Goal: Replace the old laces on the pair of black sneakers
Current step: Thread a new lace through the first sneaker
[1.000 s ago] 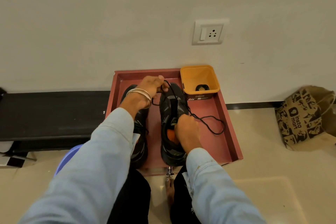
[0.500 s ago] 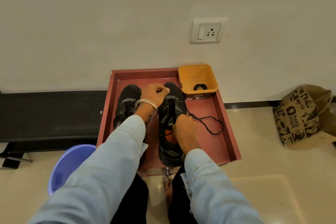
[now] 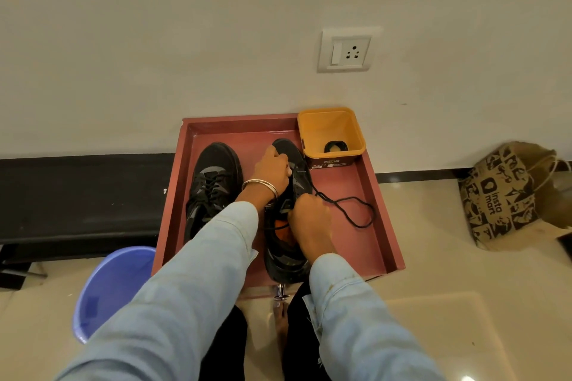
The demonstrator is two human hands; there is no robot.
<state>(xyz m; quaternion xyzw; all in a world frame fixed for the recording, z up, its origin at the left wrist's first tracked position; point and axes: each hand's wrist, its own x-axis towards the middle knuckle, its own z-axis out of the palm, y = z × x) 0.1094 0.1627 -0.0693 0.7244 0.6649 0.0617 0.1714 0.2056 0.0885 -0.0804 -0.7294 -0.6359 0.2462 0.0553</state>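
Both shoes lie in the red tray (image 3: 383, 213) under my hands, long axes running away from me, toes to the wall. The laced shoe (image 3: 213, 185) sits left of my left hand (image 3: 272, 172), which curls over the right shoe (image 3: 286, 244) near its toe. My right hand (image 3: 311, 219) pinches the lace (image 3: 349, 210), looping off to its right.

The sneakers (image 3: 213, 182) look matt black with cloth-like uppers. The tray (image 3: 365, 195) is smooth, dull red. The yellow tub (image 3: 356, 133) and blue bucket (image 3: 108, 288) look plastic, the floor (image 3: 464, 303) glossy, the bangles (image 3: 260, 184) metallic.
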